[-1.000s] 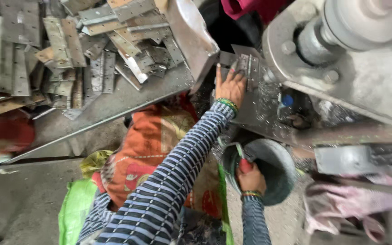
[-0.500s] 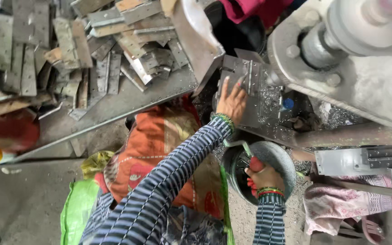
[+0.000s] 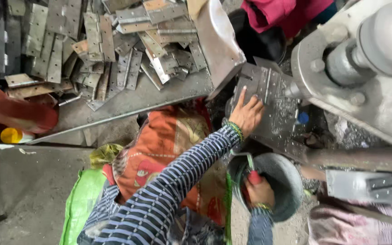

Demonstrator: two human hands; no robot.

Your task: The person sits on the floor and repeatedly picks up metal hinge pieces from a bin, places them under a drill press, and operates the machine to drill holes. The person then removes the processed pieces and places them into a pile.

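We see the left hand [image 3: 247, 113] stretched forward and laid flat, fingers spread, on a grey perforated metal plate [image 3: 268, 97] that rests on the bed of the big grey machine [image 3: 364, 81]. The plate's long axis runs away from us toward the upper right, and the left hand is the one on it; the right is well apart from it.

The right hand [image 3: 260, 193] sits lower and closer to our body, fingers closed around the red handle of a small tool [image 3: 252, 173] whose pale shaft points up and away. It dips into a round grey metal bowl [image 3: 286, 181] just below the plate. We cannot tell what lies in the bowl.

To the left, a sloping steel tray [image 3: 128, 102] holds a loose heap of flat grey hinge plates [image 3: 114, 50], well apart from both hands.
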